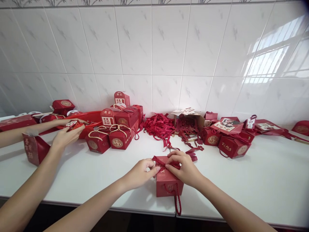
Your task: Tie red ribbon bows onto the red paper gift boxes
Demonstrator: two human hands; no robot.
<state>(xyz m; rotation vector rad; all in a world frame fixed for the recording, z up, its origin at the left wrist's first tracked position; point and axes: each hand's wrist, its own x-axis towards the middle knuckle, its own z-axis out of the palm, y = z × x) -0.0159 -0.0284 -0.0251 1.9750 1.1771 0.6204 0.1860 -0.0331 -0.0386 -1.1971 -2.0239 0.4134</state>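
A red gift box (168, 186) stands near the front edge of the white table, with a dark red ribbon (159, 161) across its top. My left hand (141, 174) pinches the ribbon at the left side of the box top. From the right, my right hand (184, 166) closes its thumb and fingers on the same ribbon near the middle, where it crosses over itself. A red cord handle (178, 201) hangs down the front of the box past the table edge.
Left, a co-worker's hands (69, 132) hold a small red packet near a red tray (89, 117) and an opened red box (36, 149). Finished-looking boxes (120, 138), a ribbon heap (159, 127), a carton (190, 120) and more boxes (234, 146) line the tiled wall.
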